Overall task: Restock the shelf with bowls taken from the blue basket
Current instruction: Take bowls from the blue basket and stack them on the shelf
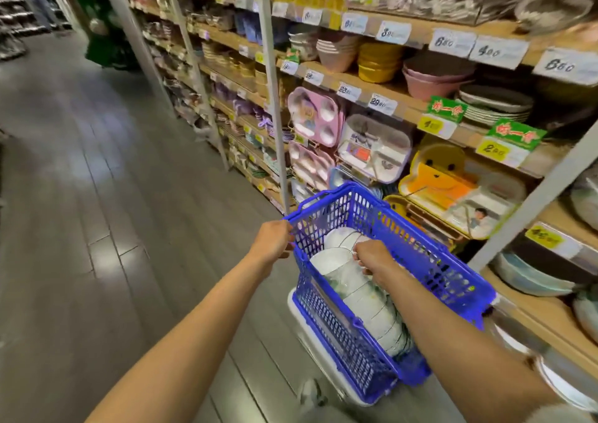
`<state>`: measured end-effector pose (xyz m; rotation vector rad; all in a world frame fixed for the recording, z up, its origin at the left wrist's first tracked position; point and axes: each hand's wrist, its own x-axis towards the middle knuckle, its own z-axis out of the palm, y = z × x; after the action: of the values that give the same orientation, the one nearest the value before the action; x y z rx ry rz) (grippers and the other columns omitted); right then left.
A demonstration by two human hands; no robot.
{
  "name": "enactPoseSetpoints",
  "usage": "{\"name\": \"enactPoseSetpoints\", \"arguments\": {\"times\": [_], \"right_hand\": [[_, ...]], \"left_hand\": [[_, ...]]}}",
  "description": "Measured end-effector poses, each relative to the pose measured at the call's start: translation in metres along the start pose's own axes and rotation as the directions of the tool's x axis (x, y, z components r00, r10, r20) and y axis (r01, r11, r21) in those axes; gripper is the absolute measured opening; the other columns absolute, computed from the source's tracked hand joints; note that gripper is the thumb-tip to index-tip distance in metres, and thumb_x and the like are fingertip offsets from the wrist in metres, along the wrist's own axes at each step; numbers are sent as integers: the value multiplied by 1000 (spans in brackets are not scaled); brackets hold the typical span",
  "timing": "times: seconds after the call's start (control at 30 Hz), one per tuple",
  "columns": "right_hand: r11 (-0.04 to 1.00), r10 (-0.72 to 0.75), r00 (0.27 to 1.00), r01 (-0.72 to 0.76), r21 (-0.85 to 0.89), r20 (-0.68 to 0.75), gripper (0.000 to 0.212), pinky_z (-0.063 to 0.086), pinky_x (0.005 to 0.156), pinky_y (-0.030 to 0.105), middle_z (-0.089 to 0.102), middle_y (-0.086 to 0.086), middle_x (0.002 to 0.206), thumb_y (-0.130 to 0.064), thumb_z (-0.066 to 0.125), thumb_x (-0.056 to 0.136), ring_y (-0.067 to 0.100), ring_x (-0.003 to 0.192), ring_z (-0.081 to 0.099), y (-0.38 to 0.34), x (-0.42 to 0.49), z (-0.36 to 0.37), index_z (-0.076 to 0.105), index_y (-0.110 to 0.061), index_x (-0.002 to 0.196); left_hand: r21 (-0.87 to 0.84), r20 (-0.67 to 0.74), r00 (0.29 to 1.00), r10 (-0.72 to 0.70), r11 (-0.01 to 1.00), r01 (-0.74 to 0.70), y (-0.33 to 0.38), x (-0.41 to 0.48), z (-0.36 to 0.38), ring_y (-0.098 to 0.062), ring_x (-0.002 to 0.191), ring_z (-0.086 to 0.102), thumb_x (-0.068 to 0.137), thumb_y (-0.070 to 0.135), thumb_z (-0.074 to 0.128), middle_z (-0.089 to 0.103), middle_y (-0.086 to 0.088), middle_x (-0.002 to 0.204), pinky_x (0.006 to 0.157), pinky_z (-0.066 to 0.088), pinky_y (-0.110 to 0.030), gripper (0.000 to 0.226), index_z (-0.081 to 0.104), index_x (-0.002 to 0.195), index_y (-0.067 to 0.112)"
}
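Two hands at the blue basket (343, 345), low beside the shelf (401, 106). Left hand (275, 241) curled round its far rim corner. Right hand (372, 259) inside, fingers pinching the rim of a white bowl (326, 264); more bowls (369, 302) lie stacked on edge within.

You stand in a shop aisle with a grey plank floor (81, 179) that shines in pale patches of light. On your right, long wooden shelves (420, 35) run along white posts (273, 98), with price tags (393, 32) on their edges. More racks (13, 11) stand far away on the left.
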<state>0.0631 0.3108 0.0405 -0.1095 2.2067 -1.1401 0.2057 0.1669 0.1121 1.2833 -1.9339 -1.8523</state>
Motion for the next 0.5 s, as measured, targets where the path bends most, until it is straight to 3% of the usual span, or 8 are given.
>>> {"name": "enactPoseSetpoints", "arguments": {"times": [0.07,0.13,0.23,0.33,0.43,0.5], "right_hand": [[993,5,1000,-7,-121,-20,31,43,70,32,60,23,107,-13,45,93,34,96,61,1,28,8,62,4,112],[981,28,999,-31,-192,-15,36,48,81,34,60,22,121,-14,41,96,37,114,56,0,58,15,60,5,120],[962,74,997,-80,-262,-33,36,46,91,34,60,23,122,-15,40,97,35,115,56,0,95,21,60,4,120],[938,121,992,-126,-323,-34,38,43,95,31,56,20,131,-21,40,99,33,121,53,5,121,28,57,2,125],[916,147,988,-151,-372,-39,38,40,99,29,52,15,138,-27,46,98,32,126,49,14,138,33,55,-4,128],[899,164,986,-165,-405,-39,36,42,97,30,54,16,134,-25,48,96,32,123,51,20,145,38,55,-4,124]], "left_hand": [[45,51,999,-7,999,4,5,30,6,-18,62,47,94,9,41,53,-5,74,57,37,-24,23,55,76,14],[102,97,995,-12,995,2,10,64,14,-17,58,43,94,7,40,51,-7,72,53,34,-24,20,54,81,10],[229,146,989,-31,973,-4,16,111,26,-17,56,40,95,8,39,51,-11,74,52,31,-27,19,53,82,7],[393,209,977,-36,918,-50,17,151,43,-19,61,49,97,9,41,55,-14,82,55,41,-26,26,52,74,11],[537,257,966,-28,835,-118,13,187,62,-29,74,50,95,4,41,52,-18,70,54,42,-21,29,50,67,4],[612,303,949,-85,780,-126,2,210,74,-25,86,52,96,7,42,54,-17,79,68,44,-28,22,55,80,0]]}}
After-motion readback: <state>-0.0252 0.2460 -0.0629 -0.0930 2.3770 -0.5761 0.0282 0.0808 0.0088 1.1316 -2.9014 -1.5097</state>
